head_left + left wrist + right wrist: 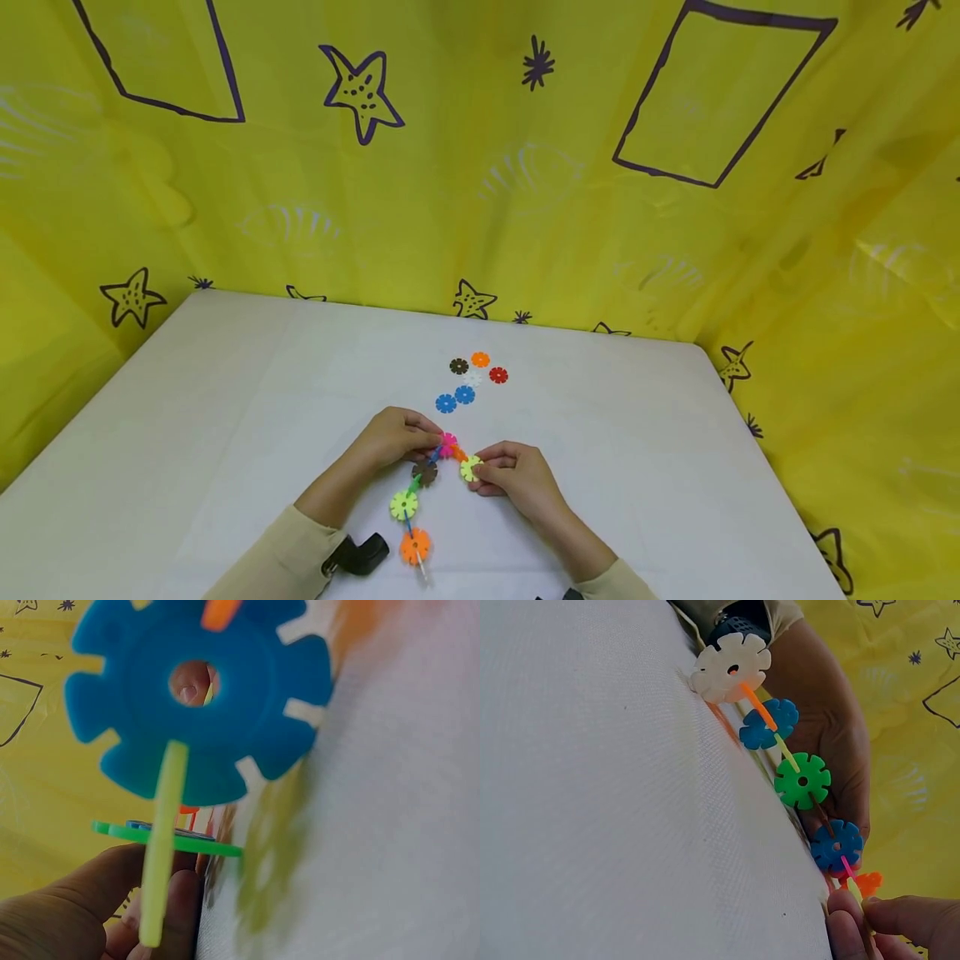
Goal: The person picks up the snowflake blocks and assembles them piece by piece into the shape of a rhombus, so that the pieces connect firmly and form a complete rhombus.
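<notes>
A chain of notched plastic snowflake discs runs between my hands and down toward me. My left hand (392, 437) pinches it near the pink disc (448, 445) and a blue disc (836, 846). At the chain's right end, my right hand (521, 473) grips a yellow-green disc (471, 468) between thumb and fingers. That disc joins an orange disc (460, 454) beside the pink one. Farther along come a brown disc (424, 474), a green disc (802, 769), another yellow-green disc (403, 505), a large blue disc (247, 727), an orange disc (415, 547) and a whitish end disc (731, 656).
Loose discs lie beyond my hands on the white tabletop (300, 375): two blue discs (446, 404), a brown one (459, 367), an orange one (480, 359), a red one (498, 376) and a white one (472, 379). A yellow patterned curtain (435, 208) surrounds the table's back and sides.
</notes>
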`<action>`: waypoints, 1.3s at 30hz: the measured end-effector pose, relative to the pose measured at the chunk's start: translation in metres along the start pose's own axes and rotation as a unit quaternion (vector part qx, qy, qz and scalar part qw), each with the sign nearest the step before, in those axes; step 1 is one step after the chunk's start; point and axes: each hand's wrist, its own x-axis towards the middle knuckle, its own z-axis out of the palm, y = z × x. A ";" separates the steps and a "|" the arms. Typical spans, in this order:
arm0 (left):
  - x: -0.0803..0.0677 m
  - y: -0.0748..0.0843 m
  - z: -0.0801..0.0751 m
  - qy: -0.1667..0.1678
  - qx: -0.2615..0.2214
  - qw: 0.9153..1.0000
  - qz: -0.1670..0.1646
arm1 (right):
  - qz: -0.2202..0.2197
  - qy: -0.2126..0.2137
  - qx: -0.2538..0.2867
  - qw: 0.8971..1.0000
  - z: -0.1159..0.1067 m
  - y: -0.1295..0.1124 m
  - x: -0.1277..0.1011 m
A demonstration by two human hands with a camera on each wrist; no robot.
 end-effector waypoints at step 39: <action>0.003 -0.002 0.005 0.007 0.031 0.999 0.018 | -0.006 0.001 -0.003 1.000 0.001 -0.003 -0.001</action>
